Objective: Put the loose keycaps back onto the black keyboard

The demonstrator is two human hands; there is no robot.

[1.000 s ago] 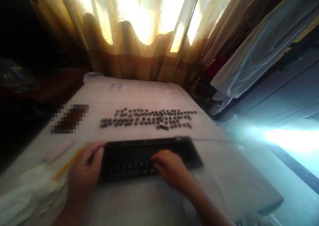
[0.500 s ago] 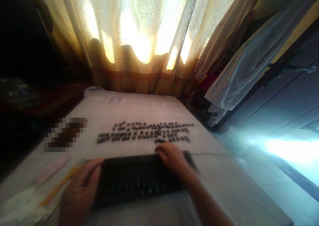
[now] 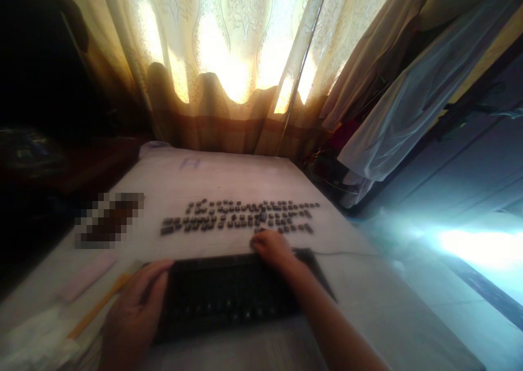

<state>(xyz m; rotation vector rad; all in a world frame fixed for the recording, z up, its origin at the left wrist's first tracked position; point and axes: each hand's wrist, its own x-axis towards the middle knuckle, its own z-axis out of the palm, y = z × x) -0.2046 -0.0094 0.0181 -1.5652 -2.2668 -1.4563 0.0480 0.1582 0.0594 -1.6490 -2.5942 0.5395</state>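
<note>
A black keyboard (image 3: 220,292) lies tilted across the near part of the table, its keycaps apparently off over much of it. My left hand (image 3: 137,300) is closed on its left edge, thumb and fingers along the side. Beyond the far edge, my right hand (image 3: 274,249) has its fingers curled together by the nearest row of loose keycaps (image 3: 241,218). Something small and dark shows at those fingertips, too blurred to name. The keycaps are spread in several rough rows, and my right hand hides part of the closest one.
Left of the keyboard lie a yellow-handled brush (image 3: 98,308), a pink strip (image 3: 87,275) and a crumpled white bag (image 3: 32,338). A pixelated brown item (image 3: 110,221) sits farther off. A cable (image 3: 339,253) runs right over the white table (image 3: 237,175). Curtains (image 3: 229,44) hang behind.
My right hand has shifted slightly left and away from me, over the near row of keycaps, now covering a long dark keycap. The left hand keeps its place on the keyboard.
</note>
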